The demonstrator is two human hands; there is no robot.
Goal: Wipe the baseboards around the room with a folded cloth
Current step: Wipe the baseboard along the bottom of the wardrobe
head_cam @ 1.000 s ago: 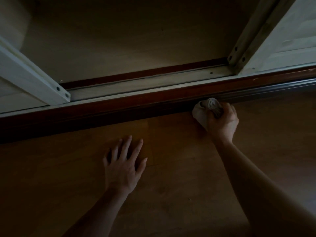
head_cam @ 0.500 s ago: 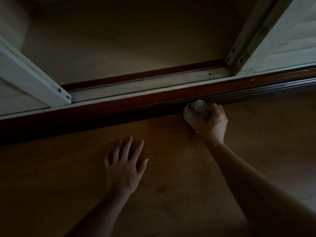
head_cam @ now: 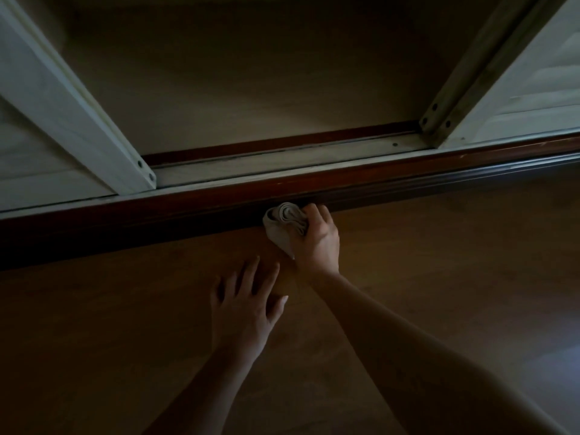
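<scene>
Right hand (head_cam: 317,243) clamps the soft, light, folded beige cloth (head_cam: 284,226) bunched against the dark reddish wooden baseboard (head_cam: 188,211), probably touching; left hand (head_cam: 243,312) flat, fingers spread.

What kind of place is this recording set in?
Probably a dim room in a home: wooden floor, dark red-brown baseboard, and pale sliding doors on a track.

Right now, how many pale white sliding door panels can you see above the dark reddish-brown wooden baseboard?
2: one pale white sliding door panel at upper left, the other at upper right; more may lie out of view.
</scene>
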